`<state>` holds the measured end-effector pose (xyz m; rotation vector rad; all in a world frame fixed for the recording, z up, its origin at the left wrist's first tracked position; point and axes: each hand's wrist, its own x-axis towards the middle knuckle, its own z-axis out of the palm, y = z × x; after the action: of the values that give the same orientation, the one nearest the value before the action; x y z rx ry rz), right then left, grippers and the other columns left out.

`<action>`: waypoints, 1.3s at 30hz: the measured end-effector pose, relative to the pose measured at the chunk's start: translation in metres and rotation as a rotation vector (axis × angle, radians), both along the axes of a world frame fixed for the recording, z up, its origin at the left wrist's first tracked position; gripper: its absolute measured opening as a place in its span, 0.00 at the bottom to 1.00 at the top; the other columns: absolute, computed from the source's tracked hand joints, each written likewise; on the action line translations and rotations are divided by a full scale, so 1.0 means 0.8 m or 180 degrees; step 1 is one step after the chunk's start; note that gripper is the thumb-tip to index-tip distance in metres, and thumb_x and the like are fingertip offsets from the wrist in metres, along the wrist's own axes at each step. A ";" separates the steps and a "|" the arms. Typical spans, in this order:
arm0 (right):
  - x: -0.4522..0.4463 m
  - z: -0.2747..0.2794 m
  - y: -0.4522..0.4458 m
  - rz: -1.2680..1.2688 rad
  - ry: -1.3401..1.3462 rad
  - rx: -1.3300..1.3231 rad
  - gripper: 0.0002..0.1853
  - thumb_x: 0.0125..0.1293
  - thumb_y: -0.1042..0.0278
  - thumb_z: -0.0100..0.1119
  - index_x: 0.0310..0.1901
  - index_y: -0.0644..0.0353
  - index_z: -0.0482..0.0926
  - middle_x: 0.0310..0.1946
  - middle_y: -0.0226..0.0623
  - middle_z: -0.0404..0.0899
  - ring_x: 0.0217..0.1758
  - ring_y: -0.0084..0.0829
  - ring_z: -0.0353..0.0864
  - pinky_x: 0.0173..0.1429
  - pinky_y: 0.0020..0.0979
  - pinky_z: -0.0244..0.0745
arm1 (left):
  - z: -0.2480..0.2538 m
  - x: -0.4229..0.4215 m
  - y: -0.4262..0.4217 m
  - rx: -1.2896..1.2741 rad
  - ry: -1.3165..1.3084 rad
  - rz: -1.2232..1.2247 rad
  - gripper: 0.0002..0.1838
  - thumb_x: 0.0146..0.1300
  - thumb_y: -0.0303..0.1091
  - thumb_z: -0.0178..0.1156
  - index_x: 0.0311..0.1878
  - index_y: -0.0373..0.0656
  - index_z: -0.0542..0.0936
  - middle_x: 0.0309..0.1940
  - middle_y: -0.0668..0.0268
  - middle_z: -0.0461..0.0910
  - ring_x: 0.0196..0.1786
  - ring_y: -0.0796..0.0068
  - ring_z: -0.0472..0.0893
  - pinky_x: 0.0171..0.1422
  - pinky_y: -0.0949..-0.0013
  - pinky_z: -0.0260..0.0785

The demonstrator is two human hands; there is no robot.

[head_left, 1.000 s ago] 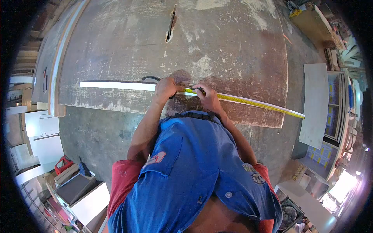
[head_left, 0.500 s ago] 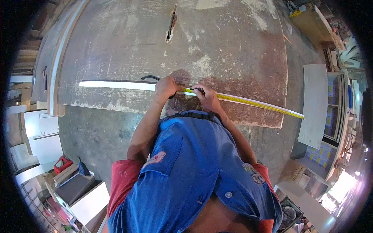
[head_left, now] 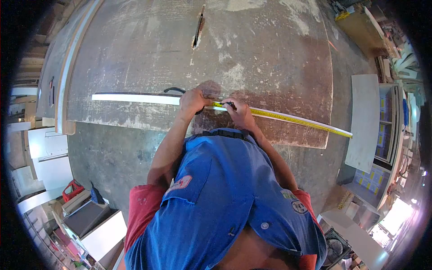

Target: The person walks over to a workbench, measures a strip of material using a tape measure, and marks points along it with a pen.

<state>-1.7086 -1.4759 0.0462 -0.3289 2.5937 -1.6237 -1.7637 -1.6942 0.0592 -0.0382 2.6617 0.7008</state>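
The left grip (head_left: 192,101) is closed over the tape (head_left: 288,118), the right grip (head_left: 241,111) around a small dark tool (head_left: 231,105). Beneath, the strip (head_left: 135,97) follows the near edge of the desk (head_left: 270,58), overhanging its right edge; probably light and bendy, best held mid-length.

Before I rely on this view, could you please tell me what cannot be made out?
Head view: numbers on the yellow tape, too small to read.
Head view: white strip, partly covered by the left hand.
Head view: black item, partly hidden by the right hand.
Head view: table, far edge cut off by the picture's top.
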 end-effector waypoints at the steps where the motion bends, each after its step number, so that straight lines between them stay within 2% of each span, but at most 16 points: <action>1: 0.000 0.000 0.000 0.0002 0.0002 0.0001 0.09 0.68 0.71 0.58 0.47 0.59 0.81 0.32 0.39 0.84 0.31 0.25 0.80 0.38 0.29 0.74 | 0.000 0.000 0.000 0.0001 0.0002 0.0002 0.25 0.43 0.57 0.76 0.26 0.41 0.84 0.28 0.50 0.84 0.34 0.51 0.85 0.40 0.54 0.74; 4: 0.000 0.010 0.002 -0.0018 0.0012 -0.0004 0.08 0.68 0.71 0.58 0.47 0.60 0.82 0.33 0.39 0.84 0.32 0.25 0.80 0.38 0.29 0.75 | 0.000 0.001 0.000 -0.0003 0.0022 0.0025 0.26 0.44 0.57 0.75 0.26 0.41 0.84 0.29 0.50 0.84 0.36 0.51 0.85 0.41 0.53 0.74; 6: 0.001 0.019 0.006 -0.0322 -0.0493 -0.0128 0.09 0.67 0.70 0.59 0.47 0.59 0.81 0.41 0.45 0.85 0.43 0.41 0.87 0.45 0.35 0.78 | 0.001 0.002 0.001 -0.0043 0.0138 -0.0025 0.26 0.44 0.58 0.75 0.26 0.41 0.84 0.31 0.50 0.84 0.39 0.51 0.85 0.42 0.53 0.74; 7: 0.001 0.016 0.008 -0.0318 -0.0494 -0.0128 0.09 0.67 0.70 0.59 0.47 0.59 0.81 0.41 0.45 0.85 0.43 0.41 0.87 0.45 0.35 0.78 | 0.002 0.002 0.001 -0.0042 0.0137 -0.0020 0.26 0.44 0.58 0.75 0.26 0.41 0.84 0.31 0.50 0.84 0.39 0.51 0.85 0.42 0.53 0.74; 10: 0.002 0.007 0.010 -0.0356 -0.0263 -0.0112 0.09 0.67 0.70 0.59 0.47 0.60 0.81 0.39 0.44 0.86 0.41 0.40 0.87 0.43 0.34 0.78 | 0.009 0.001 0.002 -0.0038 0.0019 -0.0033 0.26 0.44 0.58 0.75 0.27 0.41 0.83 0.32 0.51 0.84 0.39 0.50 0.84 0.43 0.53 0.74; 12: 0.001 0.004 0.008 -0.0240 -0.0115 -0.0049 0.08 0.67 0.70 0.59 0.45 0.61 0.82 0.35 0.39 0.85 0.34 0.29 0.82 0.40 0.30 0.75 | 0.014 0.000 0.003 -0.0050 -0.0155 -0.0034 0.26 0.44 0.57 0.76 0.27 0.41 0.84 0.32 0.51 0.84 0.39 0.50 0.84 0.43 0.52 0.74; 16: 0.000 0.006 0.005 -0.0178 0.0017 -0.0065 0.09 0.67 0.70 0.59 0.45 0.61 0.82 0.34 0.40 0.85 0.34 0.29 0.82 0.40 0.30 0.76 | 0.003 -0.002 -0.001 0.0016 -0.0098 -0.0019 0.25 0.44 0.56 0.76 0.27 0.41 0.84 0.32 0.51 0.84 0.39 0.51 0.85 0.43 0.53 0.74; 18: 0.001 0.011 0.006 -0.0094 -0.0349 0.0256 0.08 0.67 0.70 0.59 0.45 0.60 0.82 0.34 0.40 0.85 0.33 0.30 0.82 0.40 0.31 0.76 | 0.001 -0.002 0.000 -0.0059 -0.0061 -0.0093 0.25 0.44 0.55 0.76 0.28 0.41 0.84 0.32 0.50 0.84 0.38 0.51 0.85 0.42 0.53 0.74; 22: 0.002 0.011 0.006 -0.0093 -0.0226 0.0221 0.09 0.67 0.69 0.59 0.45 0.61 0.83 0.32 0.40 0.85 0.32 0.29 0.81 0.38 0.31 0.76 | 0.008 -0.002 0.000 -0.0008 -0.0068 -0.0067 0.25 0.44 0.56 0.76 0.27 0.40 0.84 0.30 0.50 0.84 0.36 0.51 0.85 0.41 0.53 0.75; 24: 0.002 0.011 0.009 -0.0285 -0.0301 -0.0031 0.08 0.67 0.69 0.58 0.44 0.59 0.82 0.35 0.46 0.85 0.36 0.40 0.86 0.40 0.36 0.77 | 0.015 -0.004 0.001 -0.0100 -0.0324 -0.0125 0.26 0.45 0.57 0.74 0.34 0.41 0.87 0.33 0.50 0.86 0.41 0.52 0.86 0.47 0.53 0.76; 31: 0.003 0.007 0.012 -0.0388 -0.0409 0.0051 0.08 0.66 0.70 0.57 0.44 0.61 0.81 0.38 0.47 0.85 0.39 0.39 0.86 0.44 0.34 0.77 | 0.011 -0.003 0.001 -0.0085 -0.0348 -0.0107 0.25 0.45 0.56 0.74 0.34 0.41 0.87 0.33 0.50 0.86 0.42 0.52 0.86 0.48 0.54 0.76; 33: 0.003 0.005 0.009 -0.0432 -0.0154 -0.0080 0.07 0.66 0.70 0.60 0.43 0.61 0.82 0.29 0.37 0.82 0.30 0.23 0.78 0.36 0.29 0.73 | 0.001 -0.001 -0.001 0.0019 0.0045 -0.0085 0.25 0.44 0.56 0.75 0.25 0.40 0.84 0.26 0.50 0.84 0.34 0.51 0.85 0.39 0.53 0.74; 34: 0.003 0.006 0.010 -0.0435 -0.0153 -0.0082 0.07 0.66 0.70 0.60 0.43 0.61 0.82 0.29 0.37 0.82 0.30 0.23 0.78 0.36 0.29 0.73 | 0.001 -0.001 -0.001 0.0017 0.0045 -0.0088 0.25 0.44 0.56 0.75 0.25 0.40 0.84 0.26 0.50 0.84 0.34 0.51 0.85 0.39 0.53 0.74; 36: 0.003 0.007 0.010 -0.0409 -0.0273 0.0064 0.07 0.64 0.72 0.59 0.42 0.61 0.81 0.36 0.46 0.85 0.39 0.43 0.86 0.44 0.37 0.78 | 0.002 0.000 -0.001 0.0051 0.0034 -0.0038 0.25 0.44 0.56 0.75 0.25 0.40 0.84 0.26 0.51 0.83 0.33 0.51 0.85 0.38 0.54 0.74; 39: 0.001 0.007 0.009 -0.0304 -0.0127 0.0132 0.06 0.64 0.73 0.59 0.41 0.61 0.82 0.35 0.46 0.85 0.38 0.44 0.86 0.43 0.38 0.78 | 0.001 0.001 -0.001 0.0040 0.0097 -0.0031 0.24 0.44 0.56 0.75 0.25 0.41 0.84 0.25 0.51 0.83 0.33 0.51 0.84 0.37 0.53 0.73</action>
<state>-1.7077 -1.4684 0.0519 -0.1706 2.6471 -1.5849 -1.7630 -1.6950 0.0597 -0.0111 2.6845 0.7205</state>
